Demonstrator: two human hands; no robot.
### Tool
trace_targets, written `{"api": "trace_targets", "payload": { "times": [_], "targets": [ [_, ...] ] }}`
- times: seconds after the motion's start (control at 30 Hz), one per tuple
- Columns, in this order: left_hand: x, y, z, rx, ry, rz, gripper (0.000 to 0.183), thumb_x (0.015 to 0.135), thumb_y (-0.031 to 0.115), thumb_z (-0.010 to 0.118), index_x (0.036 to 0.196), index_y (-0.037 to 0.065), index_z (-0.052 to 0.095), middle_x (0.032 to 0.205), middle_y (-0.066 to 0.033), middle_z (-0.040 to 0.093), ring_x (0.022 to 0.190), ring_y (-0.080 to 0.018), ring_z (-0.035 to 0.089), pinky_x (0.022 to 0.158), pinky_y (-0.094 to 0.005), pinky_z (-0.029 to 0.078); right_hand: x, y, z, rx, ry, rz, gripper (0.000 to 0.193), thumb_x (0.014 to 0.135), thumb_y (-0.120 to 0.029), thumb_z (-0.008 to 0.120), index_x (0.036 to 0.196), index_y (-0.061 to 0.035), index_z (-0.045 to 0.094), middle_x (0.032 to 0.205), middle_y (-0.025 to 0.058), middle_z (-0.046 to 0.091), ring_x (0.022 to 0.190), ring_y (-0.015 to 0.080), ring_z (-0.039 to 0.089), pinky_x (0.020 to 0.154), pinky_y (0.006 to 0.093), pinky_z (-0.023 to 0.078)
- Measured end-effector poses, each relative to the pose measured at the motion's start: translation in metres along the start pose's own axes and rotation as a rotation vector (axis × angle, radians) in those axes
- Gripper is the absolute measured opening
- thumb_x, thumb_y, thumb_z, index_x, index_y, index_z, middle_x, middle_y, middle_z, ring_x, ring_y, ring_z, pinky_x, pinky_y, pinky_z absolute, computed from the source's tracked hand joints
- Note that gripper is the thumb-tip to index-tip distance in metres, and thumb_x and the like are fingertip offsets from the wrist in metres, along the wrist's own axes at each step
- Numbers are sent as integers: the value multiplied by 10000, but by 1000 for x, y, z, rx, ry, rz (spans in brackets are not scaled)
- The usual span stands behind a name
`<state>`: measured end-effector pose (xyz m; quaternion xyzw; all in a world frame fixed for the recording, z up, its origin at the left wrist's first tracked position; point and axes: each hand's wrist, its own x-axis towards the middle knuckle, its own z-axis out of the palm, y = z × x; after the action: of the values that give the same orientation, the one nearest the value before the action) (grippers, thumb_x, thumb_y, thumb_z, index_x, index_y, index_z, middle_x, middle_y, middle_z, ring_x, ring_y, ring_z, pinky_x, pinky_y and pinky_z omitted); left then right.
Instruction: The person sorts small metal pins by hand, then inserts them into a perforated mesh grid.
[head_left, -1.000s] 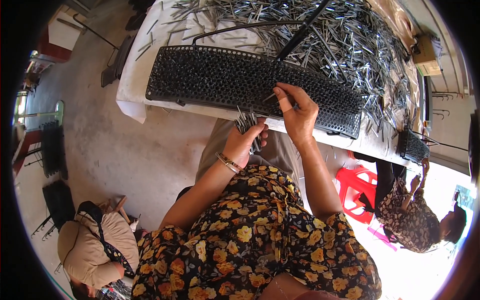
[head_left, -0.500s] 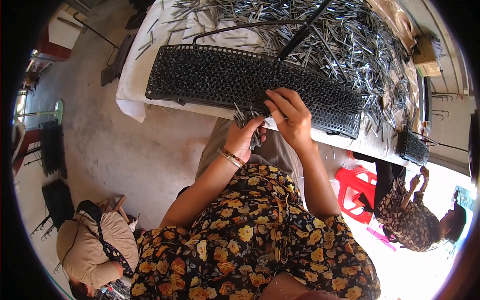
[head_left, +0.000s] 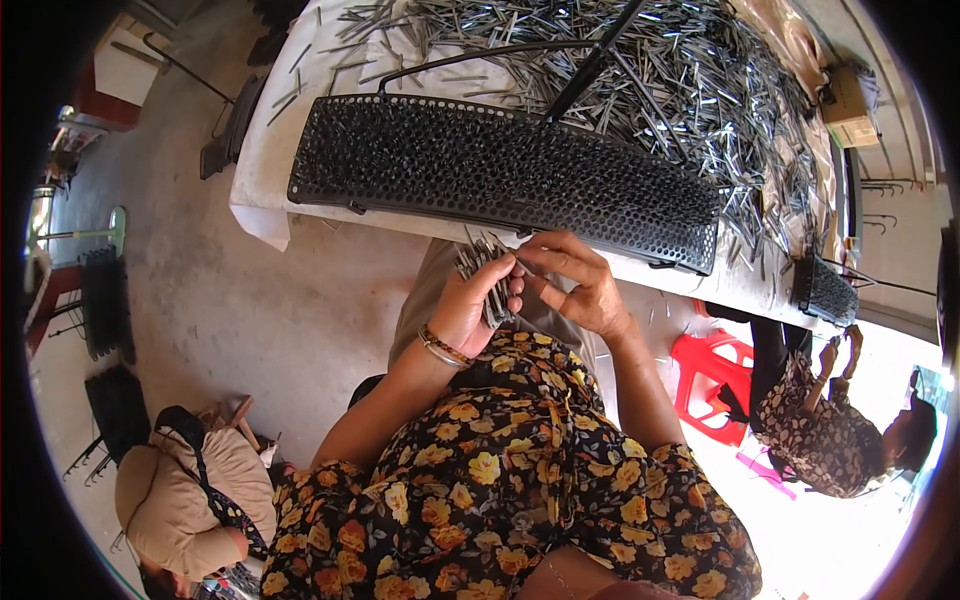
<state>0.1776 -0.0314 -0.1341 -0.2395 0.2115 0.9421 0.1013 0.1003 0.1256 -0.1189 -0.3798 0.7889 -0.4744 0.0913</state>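
A bundle of thin dark metal strips [head_left: 484, 262] sits in my left hand [head_left: 472, 305], whose fingers and thumb are wrapped round it. Close beside the bundle's upper end, my right hand [head_left: 580, 282] pinches what looks like a single strip between thumb and fingers; the tips partly hide it. Just beyond both hands lies a long black perforated rack [head_left: 500, 165], its many round holes mostly filled with dark pieces. Along its near side, and toward its right end, bare holes show. A black metal rod frame [head_left: 585, 80] rises from the rack's far side.
Heaped loose strips [head_left: 690, 90] cover the far right of the white-covered table [head_left: 262, 185]. A smaller black perforated piece [head_left: 828, 292] is at the right edge, near a co-worker [head_left: 820, 430]. A red stool [head_left: 712, 385] stands below. Another person [head_left: 195, 490] bends at lower left.
My right hand has left the rack's surface and come down toward me, to the bundle. My left hand has drawn slightly nearer with the strips, which now point more upright.
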Motion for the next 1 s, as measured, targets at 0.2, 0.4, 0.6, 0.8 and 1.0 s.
{"api": "trace_targets", "payload": {
  "times": [0.2, 0.4, 0.6, 0.8, 1.0],
  "targets": [
    [2, 4, 5, 76, -85, 41, 110, 884, 158, 594, 932, 59, 603, 815, -11, 596, 689, -89, 545, 542, -245, 454, -5, -3, 1, 279, 73, -89, 233, 791, -14, 642, 1023, -24, 664, 1065, 129, 594, 952, 224, 594, 767, 293, 502],
    [3, 5, 11, 106, -123, -28, 158, 880, 170, 605, 966, 38, 614, 808, -12, 600, 670, -92, 542, 533, -247, 447, 1, -14, -13, -8, 208, -220, 181, 845, -48, 609, 1007, 16, 655, 1034, 121, 593, 812, 172, 618, 691, 256, 506],
    [10, -2, 6, 344, -115, -88, 196, 861, 161, 603, 997, 20, 616, 830, -28, 585, 707, -97, 540, 549, -232, 446, 23, 7, -19, -33, 486, 142, 165, 858, -37, 597, 1011, 11, 636, 900, 95, 645, 687, 116, 602, 610, 241, 491],
    [12, 0, 1, 343, -100, -105, 182, 863, 161, 606, 975, 20, 624, 820, -15, 578, 713, -92, 542, 547, -233, 447, 30, 5, -16, -151, 413, 77, 187, 842, -23, 614, 1026, 4, 633, 907, 99, 646, 718, 143, 625, 631, 241, 503],
    [12, 1, -4, 355, -136, -87, 163, 864, 166, 616, 947, 27, 625, 820, -12, 586, 719, -91, 547, 555, -243, 450, 29, 4, -12, -209, 362, 106, 190, 816, -29, 633, 1005, -10, 640, 902, 110, 640, 707, 189, 633, 613, 278, 508]
  ]
}}
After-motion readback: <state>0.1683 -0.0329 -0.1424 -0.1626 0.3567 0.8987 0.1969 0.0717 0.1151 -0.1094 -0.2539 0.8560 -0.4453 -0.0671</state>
